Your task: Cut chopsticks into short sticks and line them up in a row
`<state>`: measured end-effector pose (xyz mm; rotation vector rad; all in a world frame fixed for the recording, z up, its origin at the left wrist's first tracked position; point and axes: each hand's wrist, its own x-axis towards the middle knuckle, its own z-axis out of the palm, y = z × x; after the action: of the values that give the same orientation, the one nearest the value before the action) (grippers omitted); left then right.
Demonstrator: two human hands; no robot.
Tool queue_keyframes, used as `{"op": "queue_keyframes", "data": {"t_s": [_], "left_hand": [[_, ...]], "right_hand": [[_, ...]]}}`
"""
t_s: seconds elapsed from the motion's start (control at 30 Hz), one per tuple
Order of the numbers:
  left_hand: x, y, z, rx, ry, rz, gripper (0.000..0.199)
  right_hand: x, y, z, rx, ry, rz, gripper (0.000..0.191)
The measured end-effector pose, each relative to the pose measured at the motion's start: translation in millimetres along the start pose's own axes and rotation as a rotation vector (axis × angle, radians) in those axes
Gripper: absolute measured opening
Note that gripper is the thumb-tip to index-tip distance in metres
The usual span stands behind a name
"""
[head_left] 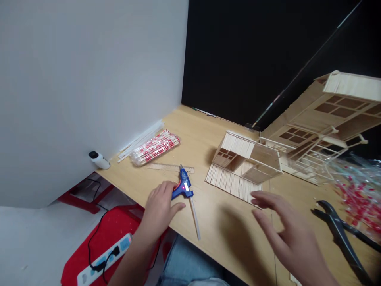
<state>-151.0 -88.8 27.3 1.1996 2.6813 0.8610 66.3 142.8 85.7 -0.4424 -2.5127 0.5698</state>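
field notes: a small popsicle-stick house section (pixel 244 157) is standing on the wooden tabletop (pixel 190 131), slats laid along one roof face and its other side showing bare panels, a loose slatted panel (pixel 232 184) touching its front, and a larger, fuller stick house (pixel 321 119) is tilting at the right. the left hand (pixel 160 208) is clenching the grip of a blue hot glue gun (pixel 183 184), while the right hand (pixel 285 226) is hovering open, its fingers (pixel 258 196) spread, touching nothing, just beside the panel.
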Motion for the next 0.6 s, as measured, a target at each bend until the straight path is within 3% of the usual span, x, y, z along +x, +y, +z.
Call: {"op": "queue_keyframes", "data": {"t_s": [0.1, 0.2, 0.33, 0.43, 0.6], "left_hand": [[-7, -4, 18.6, 0.030, 0.034, -0.025, 0.021], [-12, -14, 20.3, -0.061, 0.089, 0.028, 0.014], [-26, -31, 9.8, -0.191, 0.187, 0.083, 0.016], [-44, -44, -3.2, -0.198, 0.297, 0.014, 0.018], [-73, -80, -24.9, -0.111, 0.412, -0.120, 0.024]], "right_hand": [[24, -13, 35, 0.086, -0.116, -0.047, 0.020], [57, -24, 75, 0.099, -0.304, -0.062, 0.020], [107, -42, 124, -0.118, -0.513, -0.014, 0.025], [133, -54, 152, -0.183, -0.568, -0.021, 0.027], [142, -66, 167, -0.259, -0.634, 0.020, 0.023]]}}
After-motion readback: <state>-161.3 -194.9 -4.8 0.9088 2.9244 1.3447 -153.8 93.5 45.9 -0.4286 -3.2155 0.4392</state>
